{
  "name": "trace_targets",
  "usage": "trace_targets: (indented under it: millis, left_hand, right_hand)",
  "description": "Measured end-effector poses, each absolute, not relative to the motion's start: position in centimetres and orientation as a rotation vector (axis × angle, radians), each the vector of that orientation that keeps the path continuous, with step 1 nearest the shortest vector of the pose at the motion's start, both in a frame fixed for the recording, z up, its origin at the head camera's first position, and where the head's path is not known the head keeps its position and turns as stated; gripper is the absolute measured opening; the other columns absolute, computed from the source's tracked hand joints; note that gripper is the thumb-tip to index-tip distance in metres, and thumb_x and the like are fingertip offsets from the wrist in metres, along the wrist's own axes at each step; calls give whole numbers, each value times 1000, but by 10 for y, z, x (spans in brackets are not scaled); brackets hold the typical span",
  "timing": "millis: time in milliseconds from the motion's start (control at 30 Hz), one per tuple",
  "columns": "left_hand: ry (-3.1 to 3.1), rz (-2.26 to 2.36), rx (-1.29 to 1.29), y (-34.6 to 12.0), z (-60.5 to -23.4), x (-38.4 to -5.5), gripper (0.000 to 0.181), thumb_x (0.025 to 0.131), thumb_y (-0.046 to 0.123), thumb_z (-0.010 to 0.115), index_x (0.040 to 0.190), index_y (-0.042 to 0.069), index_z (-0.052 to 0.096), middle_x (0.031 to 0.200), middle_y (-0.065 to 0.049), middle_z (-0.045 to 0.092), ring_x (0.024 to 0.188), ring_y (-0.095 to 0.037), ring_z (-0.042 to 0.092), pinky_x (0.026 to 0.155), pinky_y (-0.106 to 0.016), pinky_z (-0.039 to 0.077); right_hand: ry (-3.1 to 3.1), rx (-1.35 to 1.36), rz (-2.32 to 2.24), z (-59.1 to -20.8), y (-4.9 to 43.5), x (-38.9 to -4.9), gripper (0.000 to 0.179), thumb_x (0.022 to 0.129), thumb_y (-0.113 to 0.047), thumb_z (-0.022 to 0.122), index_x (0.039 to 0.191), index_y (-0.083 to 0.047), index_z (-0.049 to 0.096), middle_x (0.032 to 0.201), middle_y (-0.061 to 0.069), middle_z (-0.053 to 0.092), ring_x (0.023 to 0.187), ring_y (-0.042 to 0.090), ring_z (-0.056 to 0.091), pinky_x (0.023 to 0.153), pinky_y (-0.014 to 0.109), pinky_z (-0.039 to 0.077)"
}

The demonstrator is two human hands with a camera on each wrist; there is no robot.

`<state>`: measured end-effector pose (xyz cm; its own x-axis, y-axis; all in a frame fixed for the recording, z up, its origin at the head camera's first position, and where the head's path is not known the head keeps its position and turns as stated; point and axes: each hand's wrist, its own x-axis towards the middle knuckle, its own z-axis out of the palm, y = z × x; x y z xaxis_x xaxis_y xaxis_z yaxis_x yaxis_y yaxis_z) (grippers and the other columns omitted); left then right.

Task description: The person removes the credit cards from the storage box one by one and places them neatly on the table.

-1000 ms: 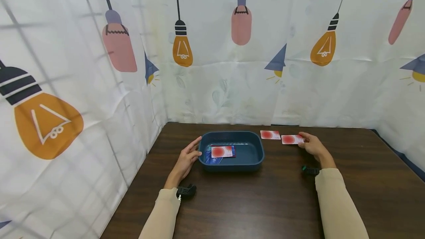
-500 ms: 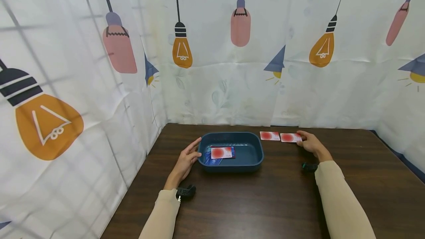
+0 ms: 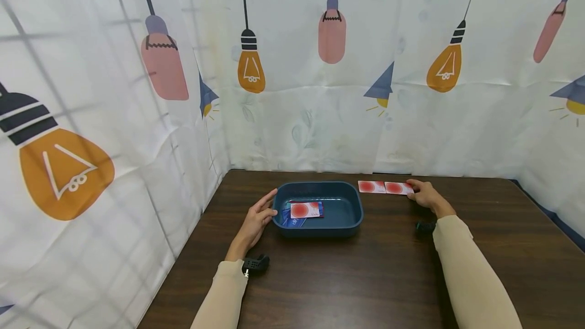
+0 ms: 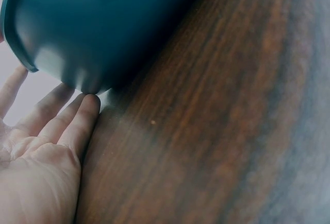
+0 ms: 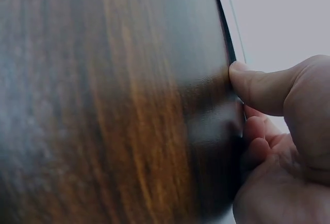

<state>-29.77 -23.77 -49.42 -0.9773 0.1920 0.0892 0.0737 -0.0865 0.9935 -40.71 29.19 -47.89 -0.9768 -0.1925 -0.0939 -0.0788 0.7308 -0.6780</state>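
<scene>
My left hand [image 3: 257, 220] rests against the left end of a dark blue rectangular tray [image 3: 340, 232], its fairly straight fingers touching the outer wall [image 4: 77, 38]. My right hand [image 3: 427, 198] grips the right edge of a red-and-white card [image 3: 396, 188] lying at the back of the table. Up close in the right wrist view, the thumb [image 5: 260, 87] sits on the card's edge and the other fingers curl beside it. A matching card [image 3: 371, 187] lies just left of that one, their short edges meeting. Inside the tray, another red-and-white card [image 3: 303, 210] lies over blue cards [image 3: 292, 222].
The dark brown wooden table [image 3: 343, 283] stretches in front of the tray and to the right. Behind it and along the left hangs a white curtain [image 3: 292, 131] printed with lamps. Each wrist wears a black device [image 3: 257, 263].
My right hand has slid its card a little to the left, closing the gap to the neighbouring card. The left hand and the tray stay in place.
</scene>
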Motion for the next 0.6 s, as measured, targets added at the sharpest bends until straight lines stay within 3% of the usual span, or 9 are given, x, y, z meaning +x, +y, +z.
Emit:
trace_targets:
  millis: [133, 300, 600]
  left_hand:
    - [2070, 2233, 292, -238, -494, -297, 60, 101, 5, 53, 158, 20, 40, 165, -8, 36, 152, -30, 36, 120, -42, 37]
    - [2064, 2243, 287, -237, -494, -298, 61, 100, 4, 54, 158, 20, 42, 164, -9, 37, 151, -31, 36, 107, -24, 46]
    - [2081, 2227, 310, -239, -495, -297, 61, 101, 5, 53, 158, 21, 40, 165, -8, 35, 153, -30, 34, 113, -32, 42]
  right_hand:
    - [2783, -230, -1046, -479, 292, -409, 59, 101, -6, 52, 153, 11, 32, 138, 44, 41, 121, 50, 44, 104, 60, 38]
    - [2772, -237, -1040, -478, 291, -409, 59, 101, -5, 49, 155, 10, 30, 140, 46, 38, 124, 50, 42, 104, 60, 37]
    - [2747, -208, -1034, -473, 289, -407, 59, 102, -5, 50, 156, 9, 29, 142, 47, 32, 125, 51, 38, 104, 60, 36]
